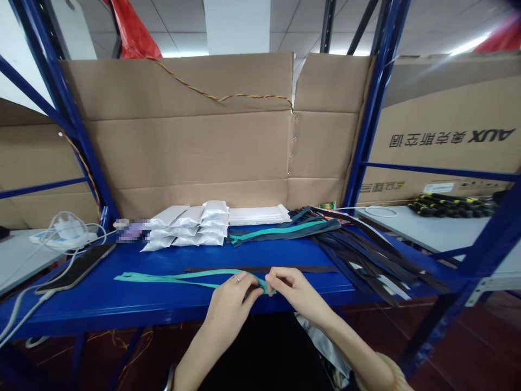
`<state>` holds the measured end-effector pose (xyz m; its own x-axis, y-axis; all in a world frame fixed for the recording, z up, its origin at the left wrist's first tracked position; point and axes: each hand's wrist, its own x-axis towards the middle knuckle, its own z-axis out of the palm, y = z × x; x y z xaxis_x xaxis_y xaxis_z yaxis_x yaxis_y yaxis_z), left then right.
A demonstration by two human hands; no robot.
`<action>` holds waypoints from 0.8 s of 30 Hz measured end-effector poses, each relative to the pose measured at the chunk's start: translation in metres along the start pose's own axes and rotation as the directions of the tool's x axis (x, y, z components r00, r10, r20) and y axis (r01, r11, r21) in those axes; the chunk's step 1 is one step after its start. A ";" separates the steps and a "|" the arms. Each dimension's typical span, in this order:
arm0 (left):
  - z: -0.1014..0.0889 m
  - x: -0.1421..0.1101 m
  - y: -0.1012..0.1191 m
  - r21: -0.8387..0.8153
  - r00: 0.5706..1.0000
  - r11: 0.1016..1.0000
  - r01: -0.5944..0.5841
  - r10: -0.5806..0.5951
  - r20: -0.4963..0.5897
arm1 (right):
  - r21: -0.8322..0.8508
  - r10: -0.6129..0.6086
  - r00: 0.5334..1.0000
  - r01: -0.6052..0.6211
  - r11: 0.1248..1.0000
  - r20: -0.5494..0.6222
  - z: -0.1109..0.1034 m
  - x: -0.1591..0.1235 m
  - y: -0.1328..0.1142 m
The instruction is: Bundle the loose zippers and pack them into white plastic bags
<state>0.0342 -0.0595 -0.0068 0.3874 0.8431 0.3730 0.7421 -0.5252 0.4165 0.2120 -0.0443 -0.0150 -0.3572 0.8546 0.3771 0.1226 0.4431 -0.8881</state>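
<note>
A teal zipper (163,278) lies along the front of the blue shelf, its two tapes spread apart in the middle and together at the left end. Its right end is bunched up between my fingers. My left hand (234,298) is closed, thumb and fingers pinching the tape; a ring is on one finger. Just right of it, my right hand (295,293) pinches the same end, the fingertips of both hands almost touching. The slider is too small to make out. Behind my hands a dark brown zipper (313,269) lies flat, partly covered.
White packets (187,225) are stacked at the back, beside a flat white stack (258,215). Dark zippers (366,250) pile up on the right, and another teal zipper (280,230) lies behind. A dark flat pad (77,266) and white cables (67,233) are left. Blue posts (366,125) frame the shelf.
</note>
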 end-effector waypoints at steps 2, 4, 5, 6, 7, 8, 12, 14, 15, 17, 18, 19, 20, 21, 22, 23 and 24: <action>0.002 0.000 -0.002 0.055 0.999 0.998 -0.030 0.030 -0.013 | -0.002 -0.010 1.000 0.010 1.000 0.006 0.002 0.000 0.001; 0.004 0.000 -0.003 0.136 0.997 0.988 -0.071 0.075 -0.026 | -0.008 -0.022 1.000 0.022 1.000 0.002 0.004 0.000 0.004; 0.005 0.000 -0.003 0.188 0.994 0.978 -0.089 0.098 -0.038 | -0.013 -0.024 1.000 0.023 1.000 -0.009 0.005 0.000 0.006; 0.006 -0.001 -0.003 0.244 0.992 0.964 -0.103 0.119 -0.051 | -0.021 -0.021 0.999 0.021 1.000 -0.029 0.006 0.000 0.008; 0.007 -0.001 -0.003 0.300 0.988 0.947 -0.114 0.139 -0.065 | -0.033 -0.016 0.998 0.014 0.999 -0.060 0.007 0.000 0.010; 0.009 -0.001 -0.002 0.357 0.984 0.927 -0.119 0.159 -0.084 | -0.052 -0.008 0.995 0.003 0.999 -0.097 0.008 -0.001 0.012; 0.012 -0.001 -0.003 0.553 0.955 0.822 -0.135 0.256 -0.148 | -0.198 -0.013 0.990 -0.016 0.980 -0.143 0.011 -0.001 0.012; 0.011 -0.001 -0.005 0.622 0.936 0.759 -0.192 0.332 -0.116 | -0.252 -0.025 0.994 -0.004 0.968 -0.109 0.012 -0.001 0.011; 0.010 -0.001 -0.006 0.646 0.925 0.728 -0.230 0.369 -0.086 | -0.256 -0.023 0.995 -0.003 0.967 -0.100 0.012 -0.001 0.010; 0.006 0.000 -0.008 0.680 0.907 0.675 -0.286 0.420 -0.036 | -0.232 -0.009 0.995 -0.014 0.973 -0.098 0.012 -0.001 0.011; 0.005 0.000 -0.009 0.691 0.901 0.659 -0.296 0.433 -0.027 | -0.216 -0.003 0.995 -0.019 0.976 -0.099 0.012 -0.001 0.012; 0.003 0.000 -0.011 0.700 0.897 0.648 -0.298 0.441 -0.027 | -0.205 0.000 0.995 -0.020 0.978 -0.097 0.012 -0.001 0.013; 0.002 0.001 -0.012 0.707 0.895 0.642 -0.296 0.445 -0.029 | -0.199 -0.001 0.995 -0.018 0.980 -0.096 0.011 -0.001 0.014; 0.000 0.001 -0.014 0.712 0.895 0.638 -0.295 0.445 -0.028 | -0.196 -0.006 0.995 -0.014 0.980 -0.100 0.009 0.000 0.015; -0.001 0.001 -0.016 0.716 0.897 0.635 -0.291 0.441 -0.027 | -0.199 -0.013 0.994 -0.010 0.980 -0.111 0.007 0.000 0.015; -0.003 0.002 -0.018 0.720 0.902 0.635 -0.280 0.432 -0.030 | -0.207 -0.022 0.992 -0.005 0.978 -0.126 0.004 0.001 0.016; -0.005 0.002 -0.021 0.724 0.909 0.638 -0.263 0.416 -0.037 | -0.220 -0.034 0.989 0.000 0.975 -0.147 -0.001 0.001 0.017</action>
<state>0.0164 -0.0472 -0.0110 0.6405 0.5436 0.5424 0.7676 -0.4732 -0.4322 0.2142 -0.0356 -0.0290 -0.2207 0.8697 0.4415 0.3235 0.4923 -0.8081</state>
